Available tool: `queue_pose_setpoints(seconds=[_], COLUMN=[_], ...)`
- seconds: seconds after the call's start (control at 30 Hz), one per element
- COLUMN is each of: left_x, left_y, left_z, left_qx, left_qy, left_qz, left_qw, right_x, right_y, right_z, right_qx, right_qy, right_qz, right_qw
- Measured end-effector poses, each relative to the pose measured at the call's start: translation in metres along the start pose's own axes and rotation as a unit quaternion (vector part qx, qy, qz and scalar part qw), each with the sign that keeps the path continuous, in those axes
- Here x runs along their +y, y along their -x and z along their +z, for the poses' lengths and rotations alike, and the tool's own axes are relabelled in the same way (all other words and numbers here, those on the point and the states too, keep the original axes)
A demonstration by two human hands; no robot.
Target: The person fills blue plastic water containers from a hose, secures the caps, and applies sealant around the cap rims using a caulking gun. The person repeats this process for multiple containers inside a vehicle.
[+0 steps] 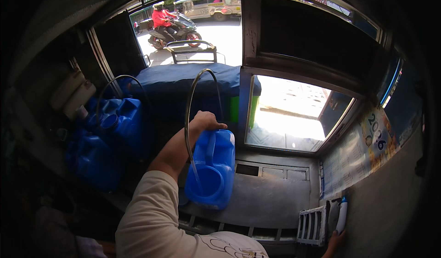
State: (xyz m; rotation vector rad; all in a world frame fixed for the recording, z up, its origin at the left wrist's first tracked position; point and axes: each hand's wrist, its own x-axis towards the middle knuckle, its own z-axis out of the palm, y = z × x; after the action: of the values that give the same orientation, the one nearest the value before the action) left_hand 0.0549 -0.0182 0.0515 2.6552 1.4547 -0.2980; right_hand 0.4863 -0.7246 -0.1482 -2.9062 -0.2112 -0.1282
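Note:
A blue plastic water jug (225,154) with a top handle and a wide round opening stands on the dark metal counter (266,193). My left hand (206,120) is closed over its far end, thumb to the right; the other fingertips are hidden. A curved clear hose (187,125) arches over my left forearm and its end dips into the wide opening. At the lower right my right hand (337,239) grips the lower end of a slim white handheld device with a blue tip (342,216). What the device is, I cannot tell.
More blue jugs (126,115) stand in shadow at the left, with a second curved hose (124,76). A white slatted rack (312,226) sits left of my right hand. Ahead are a blue cover (183,76) and a window frame (250,106). Outside, a rider passes on a motorcycle (183,30).

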Motion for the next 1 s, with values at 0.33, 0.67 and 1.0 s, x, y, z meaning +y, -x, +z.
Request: queue_pose_setpoints(seconds=[0.33, 0.67, 1.0], left_x=[-0.029, -0.039, -0.052], left_y=[-0.014, 0.000, 0.211], left_z=[0.020, 0.051, 0.175], left_qx=[-0.033, 0.098, 0.230], left_qy=[0.259, 0.378, 0.625], left_qz=[0.079, 0.084, 0.142], left_qw=[0.962, 0.917, 0.733], right_x=[-0.088, -0.280, -0.195], right_y=[0.024, 0.023, 0.016], right_z=[-0.065, -0.154, 0.009], right_qx=[0.111, 0.005, -0.019], right_qy=[0.001, 0.032, -0.100], right_qz=[-0.151, -0.492, -0.298], right_qw=[0.982, 0.870, 0.949])
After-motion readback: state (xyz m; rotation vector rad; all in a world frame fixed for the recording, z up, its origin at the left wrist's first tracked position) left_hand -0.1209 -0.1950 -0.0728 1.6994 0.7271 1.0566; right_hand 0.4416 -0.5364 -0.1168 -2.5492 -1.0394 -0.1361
